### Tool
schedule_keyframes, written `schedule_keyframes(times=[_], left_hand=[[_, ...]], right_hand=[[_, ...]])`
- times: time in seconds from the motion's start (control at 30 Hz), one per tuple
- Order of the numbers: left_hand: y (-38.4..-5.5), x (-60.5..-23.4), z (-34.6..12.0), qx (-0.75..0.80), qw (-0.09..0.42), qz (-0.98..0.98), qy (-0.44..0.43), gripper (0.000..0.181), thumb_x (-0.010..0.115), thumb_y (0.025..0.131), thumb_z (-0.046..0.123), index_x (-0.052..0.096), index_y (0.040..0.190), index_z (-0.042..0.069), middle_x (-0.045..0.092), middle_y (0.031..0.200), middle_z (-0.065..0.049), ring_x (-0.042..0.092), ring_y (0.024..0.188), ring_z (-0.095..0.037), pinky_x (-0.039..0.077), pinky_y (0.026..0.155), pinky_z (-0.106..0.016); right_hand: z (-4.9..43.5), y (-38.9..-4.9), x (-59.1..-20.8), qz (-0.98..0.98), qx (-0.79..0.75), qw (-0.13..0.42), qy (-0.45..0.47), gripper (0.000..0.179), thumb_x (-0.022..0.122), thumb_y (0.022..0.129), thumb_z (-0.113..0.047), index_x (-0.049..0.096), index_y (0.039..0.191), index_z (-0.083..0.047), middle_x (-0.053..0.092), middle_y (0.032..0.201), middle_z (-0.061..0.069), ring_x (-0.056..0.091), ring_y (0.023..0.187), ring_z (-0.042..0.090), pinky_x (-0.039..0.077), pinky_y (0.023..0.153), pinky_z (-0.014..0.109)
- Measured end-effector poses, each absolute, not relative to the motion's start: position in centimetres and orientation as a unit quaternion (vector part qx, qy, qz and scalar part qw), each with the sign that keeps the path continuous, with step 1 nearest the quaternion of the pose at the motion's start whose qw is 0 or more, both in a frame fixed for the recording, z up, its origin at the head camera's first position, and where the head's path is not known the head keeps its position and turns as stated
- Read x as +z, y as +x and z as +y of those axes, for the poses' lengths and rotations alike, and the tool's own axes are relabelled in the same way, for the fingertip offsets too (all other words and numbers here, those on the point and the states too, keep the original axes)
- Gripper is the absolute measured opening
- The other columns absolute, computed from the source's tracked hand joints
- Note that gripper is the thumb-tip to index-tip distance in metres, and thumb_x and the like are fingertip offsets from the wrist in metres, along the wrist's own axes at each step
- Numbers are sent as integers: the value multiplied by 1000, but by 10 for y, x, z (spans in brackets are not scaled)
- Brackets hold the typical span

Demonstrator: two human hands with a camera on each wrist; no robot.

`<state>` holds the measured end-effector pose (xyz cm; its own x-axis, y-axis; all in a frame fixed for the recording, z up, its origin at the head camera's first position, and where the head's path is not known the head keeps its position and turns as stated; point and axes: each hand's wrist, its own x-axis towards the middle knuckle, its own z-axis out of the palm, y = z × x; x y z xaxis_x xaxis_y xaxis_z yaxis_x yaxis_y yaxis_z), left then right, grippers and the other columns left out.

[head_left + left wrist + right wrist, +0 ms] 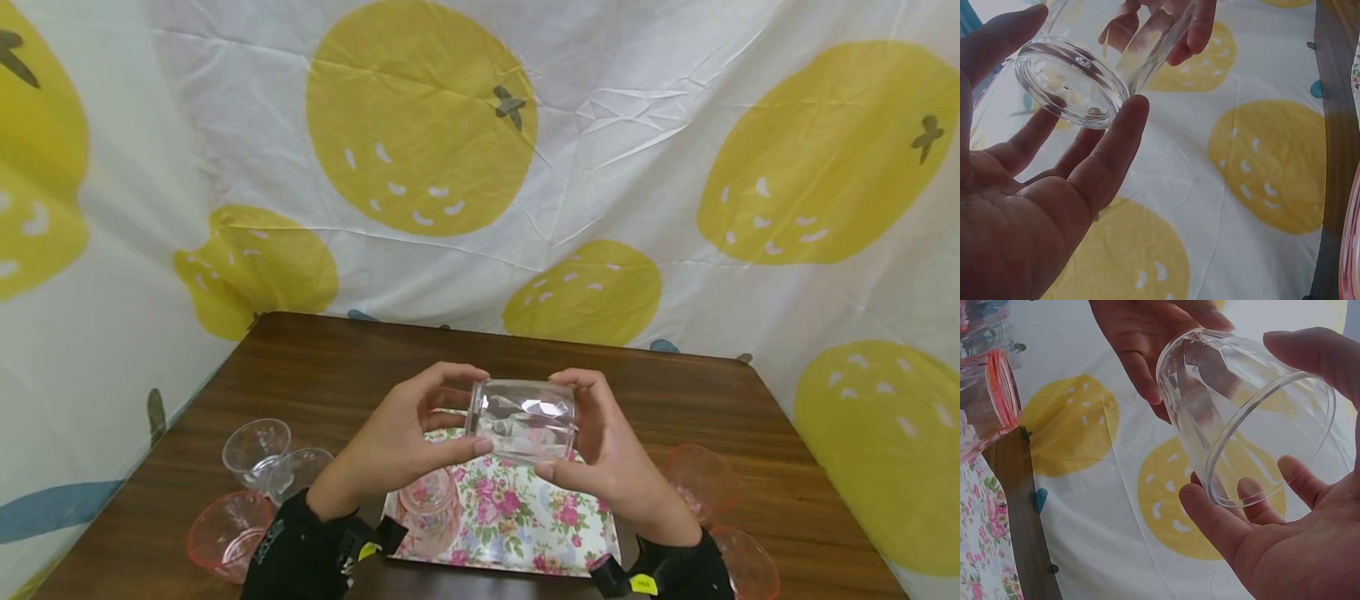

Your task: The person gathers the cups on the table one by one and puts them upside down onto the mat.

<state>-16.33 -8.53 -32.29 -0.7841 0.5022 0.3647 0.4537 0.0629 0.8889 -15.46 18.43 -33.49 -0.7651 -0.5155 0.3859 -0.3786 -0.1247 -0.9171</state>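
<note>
A clear plastic cup (522,421) lies on its side in the air, held between both hands above the floral tray (517,521). My left hand (405,437) grips its thick base end, thumb in front and fingers behind. Fingertips of that hand touch the edge of the round base (1072,87) in the left wrist view. At the other end, my right hand (611,462) holds the cup near its open rim (1272,434), thumb on one side and fingers on the other. The cup looks see-through, with faceted sides.
A pink clear cup (429,512) stands on the tray's left part. Left of the tray are two clear cups (257,450) (300,471) and a pink bowl (231,533). Two more pink bowls (701,479) (742,562) sit at right on the brown table (360,358). A lemon-print cloth (622,167) hangs behind.
</note>
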Motion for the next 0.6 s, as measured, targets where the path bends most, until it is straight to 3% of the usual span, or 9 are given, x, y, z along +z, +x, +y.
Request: schedule_keyframes(times=[0.43,0.6], left_hand=[[-163,-323,-86,597,8,734,325,60,81,87,15,53,140,18,55,140,-8,64,117,-25,55,100,-33],[-162,-322,-86,603,-1,728,327,61,81,86,12,54,140,14,56,139,-9,64,117,-30,55,99,-32]], right_hand=[[185,-156,-334,665,-659,48,-349,75,71,87,6,24,145,-3,44,138,15,60,120,24,58,93,37],[189,-157,-335,688,-638,36,-344,79,73,88,1,24,150,-4,41,144,17,56,127,21,53,102,32]])
